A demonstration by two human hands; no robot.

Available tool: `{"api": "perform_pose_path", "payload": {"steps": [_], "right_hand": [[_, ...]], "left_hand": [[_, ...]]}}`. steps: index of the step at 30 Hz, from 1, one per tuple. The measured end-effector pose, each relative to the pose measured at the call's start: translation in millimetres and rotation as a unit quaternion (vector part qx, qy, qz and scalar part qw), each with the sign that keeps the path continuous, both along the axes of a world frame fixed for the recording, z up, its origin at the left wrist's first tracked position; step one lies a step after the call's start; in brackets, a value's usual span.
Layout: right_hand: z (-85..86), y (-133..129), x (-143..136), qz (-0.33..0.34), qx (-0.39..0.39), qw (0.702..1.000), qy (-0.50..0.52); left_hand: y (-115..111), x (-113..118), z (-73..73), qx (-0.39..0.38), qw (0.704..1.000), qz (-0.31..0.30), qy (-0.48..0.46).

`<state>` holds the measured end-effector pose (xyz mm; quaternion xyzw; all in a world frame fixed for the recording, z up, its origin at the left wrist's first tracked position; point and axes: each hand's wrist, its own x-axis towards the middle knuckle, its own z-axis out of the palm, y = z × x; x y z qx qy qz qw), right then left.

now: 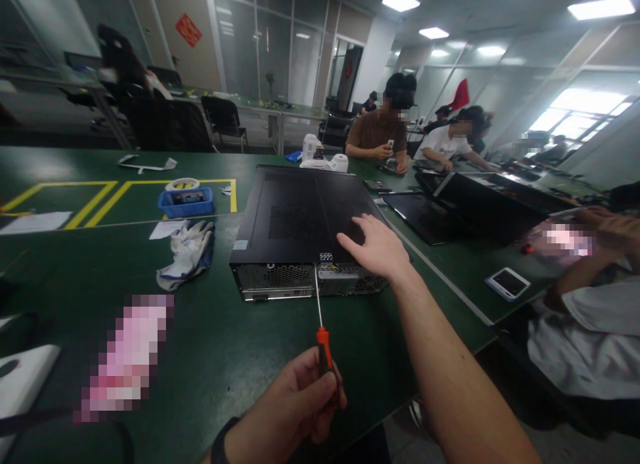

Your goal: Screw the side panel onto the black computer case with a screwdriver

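Observation:
A black computer case (pixel 295 214) lies flat on the green table, its rear panel facing me. My left hand (pixel 305 394) is closed around the orange and dark handle of a screwdriver (pixel 325 347). The screwdriver's shaft points away from me, and its tip meets the upper edge of the rear panel near the middle. My right hand (pixel 377 247) rests on the right side of the case's top cover, fingers spread and holding nothing. Whether the tip sits in a screw is too small to tell.
Left of the case lie work gloves (pixel 187 251), a blue bin (pixel 186 203) with small parts, and a tape roll (pixel 183 184). White devices (pixel 320 154) stand behind it. Black panels (pixel 420 214) and a phone (pixel 507 284) lie right, beside a seated person (pixel 585 337). Others sit across the table.

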<state>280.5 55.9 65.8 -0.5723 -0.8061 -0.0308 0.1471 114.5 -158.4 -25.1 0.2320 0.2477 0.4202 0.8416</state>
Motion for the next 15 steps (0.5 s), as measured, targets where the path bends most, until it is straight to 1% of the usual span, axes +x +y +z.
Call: {"api": "perform_pose_path", "payload": {"steps": [5, 8, 12, 15], "right_hand": [[0.6, 0, 0, 0.001, 0.003, 1.0, 0.004], [0.3, 0, 0, 0.003, 0.0, 1.0, 0.006], [-0.1, 1, 0, 0.005, 0.0, 1.0, 0.001], [0.1, 1, 0, 0.004, 0.002, 1.0, -0.003]], "left_hand": [[-1, 4, -5.8, 0.024, 1.0, 0.002, 0.006], [-1, 3, -2.3, 0.015, 1.0, 0.003, 0.0], [0, -1, 5.6, -0.028, 0.999, -0.015, -0.016], [-1, -2, 6.2, -0.027, 0.999, -0.018, -0.012]]}}
